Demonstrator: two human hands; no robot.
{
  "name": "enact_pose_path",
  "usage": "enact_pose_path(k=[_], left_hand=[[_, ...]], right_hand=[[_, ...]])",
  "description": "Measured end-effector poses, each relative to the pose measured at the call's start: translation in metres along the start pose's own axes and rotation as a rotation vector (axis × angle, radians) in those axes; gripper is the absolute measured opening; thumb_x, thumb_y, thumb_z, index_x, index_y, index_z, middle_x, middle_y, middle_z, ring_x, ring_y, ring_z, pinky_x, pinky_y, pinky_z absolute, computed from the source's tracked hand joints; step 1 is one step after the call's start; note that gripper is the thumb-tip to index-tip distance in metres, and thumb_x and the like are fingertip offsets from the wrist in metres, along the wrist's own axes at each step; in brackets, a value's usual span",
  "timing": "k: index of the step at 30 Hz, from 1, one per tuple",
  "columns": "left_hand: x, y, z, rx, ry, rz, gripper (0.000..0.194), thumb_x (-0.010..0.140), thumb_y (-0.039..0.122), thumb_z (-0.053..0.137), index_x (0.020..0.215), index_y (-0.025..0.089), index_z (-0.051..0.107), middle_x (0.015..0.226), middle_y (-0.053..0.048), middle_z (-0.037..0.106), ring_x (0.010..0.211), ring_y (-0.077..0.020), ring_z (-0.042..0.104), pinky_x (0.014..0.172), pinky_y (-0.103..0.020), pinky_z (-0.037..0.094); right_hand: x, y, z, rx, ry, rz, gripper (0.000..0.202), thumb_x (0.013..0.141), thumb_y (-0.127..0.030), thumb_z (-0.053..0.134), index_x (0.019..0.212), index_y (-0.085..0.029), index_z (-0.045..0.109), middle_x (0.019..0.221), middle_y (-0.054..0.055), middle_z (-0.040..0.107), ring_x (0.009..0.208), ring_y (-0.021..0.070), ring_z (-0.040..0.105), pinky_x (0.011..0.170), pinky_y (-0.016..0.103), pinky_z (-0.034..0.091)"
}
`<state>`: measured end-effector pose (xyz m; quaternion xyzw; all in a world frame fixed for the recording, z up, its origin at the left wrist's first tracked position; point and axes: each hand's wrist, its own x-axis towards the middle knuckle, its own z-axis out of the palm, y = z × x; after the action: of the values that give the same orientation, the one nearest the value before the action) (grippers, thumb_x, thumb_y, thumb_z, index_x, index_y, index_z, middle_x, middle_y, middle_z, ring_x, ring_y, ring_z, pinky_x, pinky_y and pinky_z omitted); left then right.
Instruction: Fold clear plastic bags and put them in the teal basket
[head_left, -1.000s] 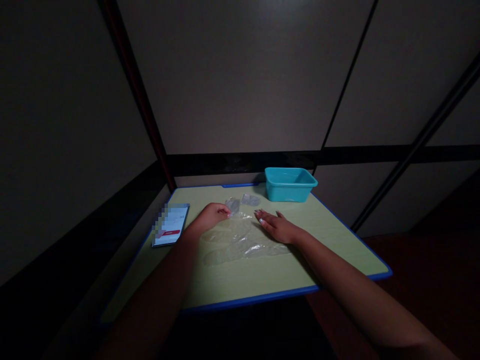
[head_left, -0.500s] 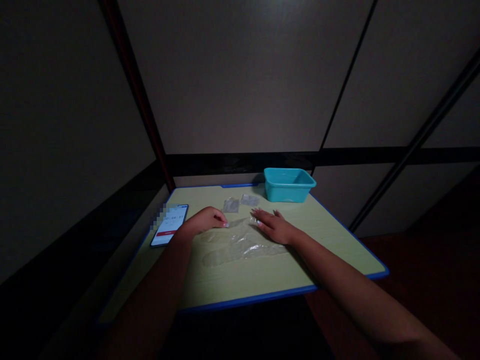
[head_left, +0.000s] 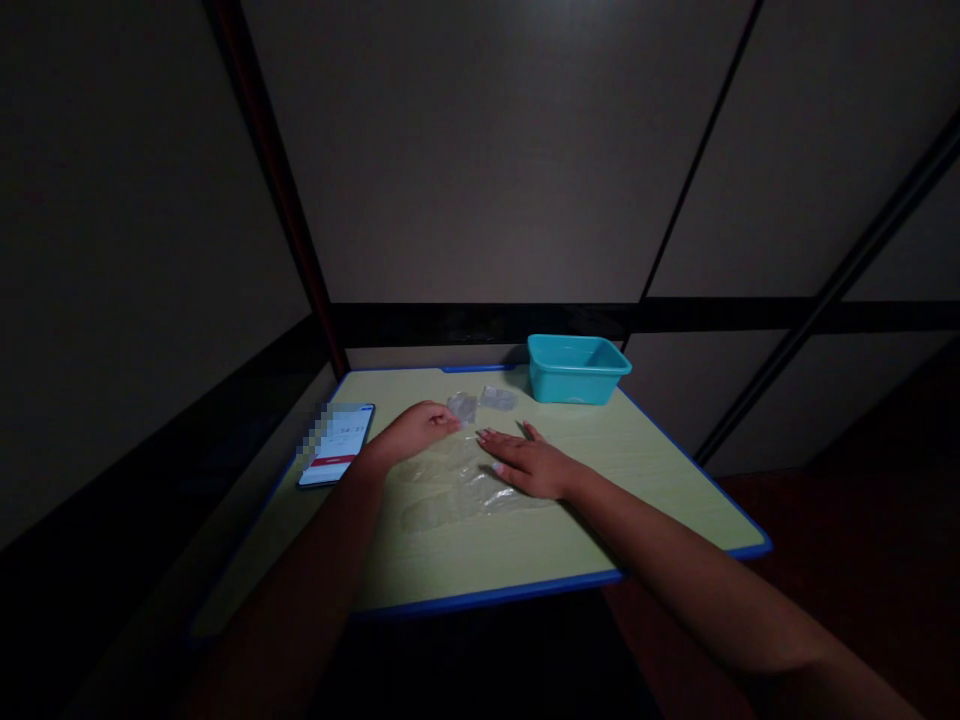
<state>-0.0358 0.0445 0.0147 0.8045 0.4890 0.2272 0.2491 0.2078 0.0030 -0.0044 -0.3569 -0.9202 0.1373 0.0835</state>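
Clear film [head_left: 480, 492], likely needing light pressure, lies under your right hand [head_left: 536, 468], fingers spread; left hand [head_left: 412, 434] curled, pinch unclear.

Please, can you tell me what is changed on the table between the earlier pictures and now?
The right hand has moved left over the clear plastic sheet. The left hand dipped toward the person, then went back outward; whether it grips anything is unclear. The turquoise tub, phone and two small packets stayed put.
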Motion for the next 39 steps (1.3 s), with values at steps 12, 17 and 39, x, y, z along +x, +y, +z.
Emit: enact_pose_path(k=[12, 17, 39], left_hand=[[-0.02, 0.033, 0.057, 0.486, -0.085, 0.025, 0.072, 0.088, 0.06, 0.019, 0.145, 0.016, 0.015, 0.151, -0.01, 0.008, 0.139, -0.0242, 0.007, 0.109, -0.05, 0.009], [-0.025, 0.041, 0.066, 0.529, -0.144, 0.045, 0.072, 0.087, 0.06, 0.021, 0.145, 0.017, 0.014, 0.151, -0.008, 0.008, 0.139, -0.0245, 0.006, 0.109, -0.052, 0.006], [-0.031, 0.057, 0.066, 0.478, -0.067, 0.088, 0.076, 0.083, 0.065, 0.03, 0.144, 0.022, 0.016, 0.151, -0.01, 0.004, 0.139, -0.0289, 0.005, 0.104, -0.061, 0.006]], right_hand=[[-0.005, 0.012, -0.002, -0.043, 0.059, 0.097, 0.057, 0.093, -0.048, 0.021, 0.145, -0.028, 0.007, 0.15, 0.005, 0.016, 0.137, 0.0218, 0.015, 0.105, 0.058, -0.003], [-0.008, 0.02, -0.001, -0.046, -0.015, 0.208, 0.056, 0.094, -0.048, 0.017, 0.145, -0.028, 0.009, 0.15, 0.003, 0.015, 0.138, 0.0208, 0.012, 0.106, 0.057, -0.002], [-0.017, 0.032, -0.009, -0.046, 0.027, 0.428, 0.06, 0.093, -0.048, 0.017, 0.146, -0.021, 0.007, 0.151, 0.006, 0.01, 0.138, 0.0216, 0.008, 0.105, 0.06, 0.005]])
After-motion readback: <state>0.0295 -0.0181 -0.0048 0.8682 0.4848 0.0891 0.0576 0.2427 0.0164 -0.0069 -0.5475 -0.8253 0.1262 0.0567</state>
